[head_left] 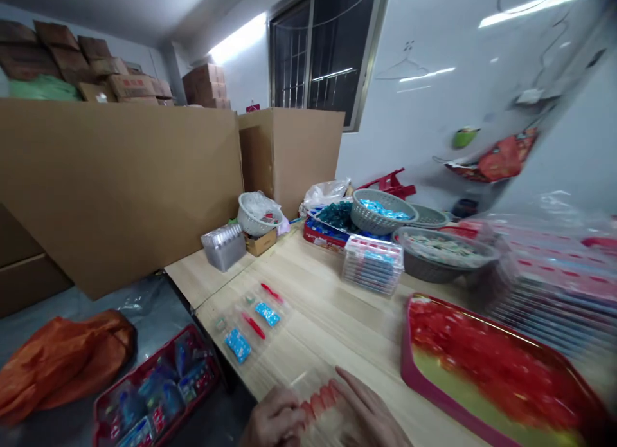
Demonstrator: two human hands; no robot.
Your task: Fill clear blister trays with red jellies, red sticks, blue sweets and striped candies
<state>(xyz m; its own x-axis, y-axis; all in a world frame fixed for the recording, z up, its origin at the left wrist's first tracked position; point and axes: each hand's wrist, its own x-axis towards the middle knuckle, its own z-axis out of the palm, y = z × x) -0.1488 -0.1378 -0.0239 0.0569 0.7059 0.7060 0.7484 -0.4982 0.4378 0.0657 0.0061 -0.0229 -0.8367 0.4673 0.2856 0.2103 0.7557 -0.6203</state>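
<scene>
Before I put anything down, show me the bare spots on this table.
The table shows bare wood between the blue packets and the stack of clear cases, reaching down toward the right hand. A smaller bare strip lies between the small carton and the red-sided tray. Crowded: the right side, with baskets, a pink tub and piled packs.

The pale wooden table (308, 273) bears a pinkish-red tray (408, 357), clear packs (244, 327) and a cardboard box (261, 243).
</scene>
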